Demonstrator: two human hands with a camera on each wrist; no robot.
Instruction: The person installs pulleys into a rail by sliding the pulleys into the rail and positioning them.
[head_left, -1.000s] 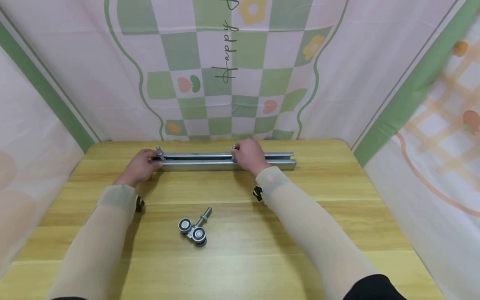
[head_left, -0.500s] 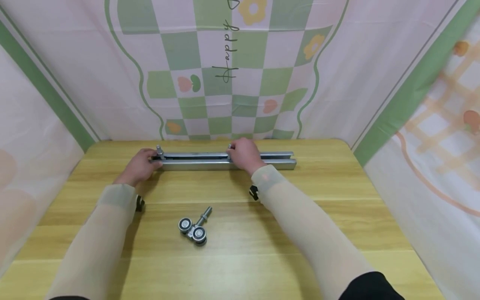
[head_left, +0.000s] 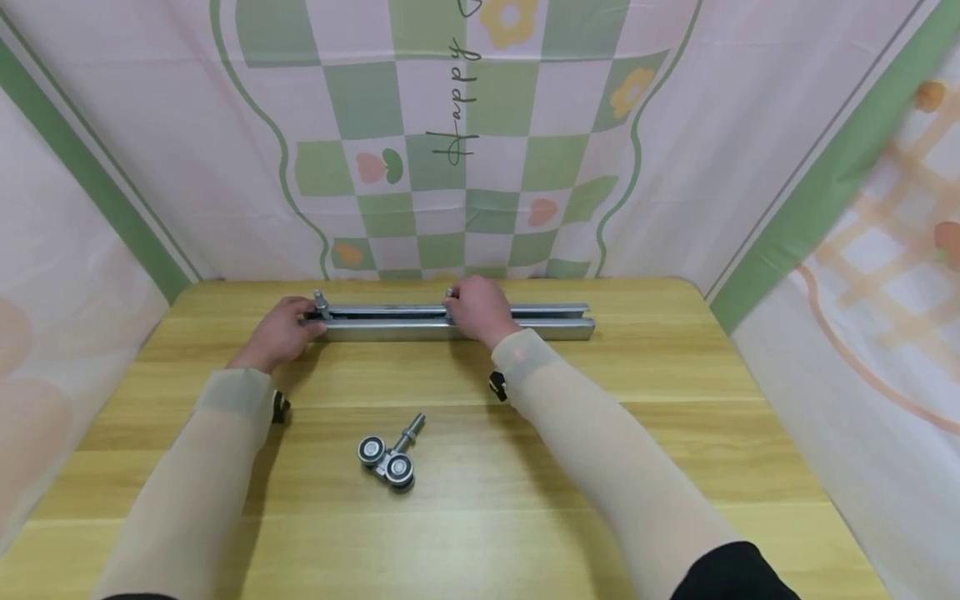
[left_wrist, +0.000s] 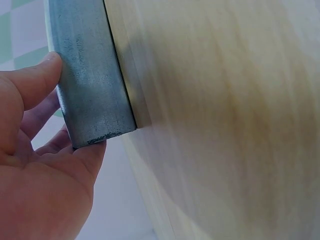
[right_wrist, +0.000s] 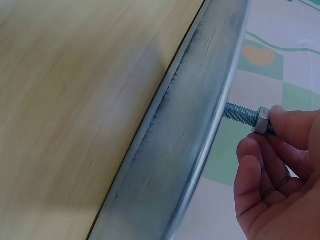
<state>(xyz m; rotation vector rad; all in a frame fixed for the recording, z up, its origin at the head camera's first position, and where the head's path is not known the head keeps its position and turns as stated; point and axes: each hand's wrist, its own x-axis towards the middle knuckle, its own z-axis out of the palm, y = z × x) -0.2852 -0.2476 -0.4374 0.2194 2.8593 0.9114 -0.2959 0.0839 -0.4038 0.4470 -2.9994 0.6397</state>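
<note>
A metal channel rail lies across the far part of the table, its slot facing up. My left hand holds the rail's left end, with the thumb on its edge and fingers around the end in the left wrist view. Close to that hand, a bolt with a nut stands up out of the slot. My right hand pinches a second upright threaded bolt at its nut, near the rail's middle. Whatever carries this bolt inside the rail is hidden.
A loose roller trolley with black-rimmed wheels and a threaded bolt lies on its side on the wooden table, nearer than the rail. A patterned curtain hangs behind the table and along both sides.
My right hand has slid leftward along the rail with the bolt it pinches. The left hand, the rail and the loose trolley have stayed in place.
</note>
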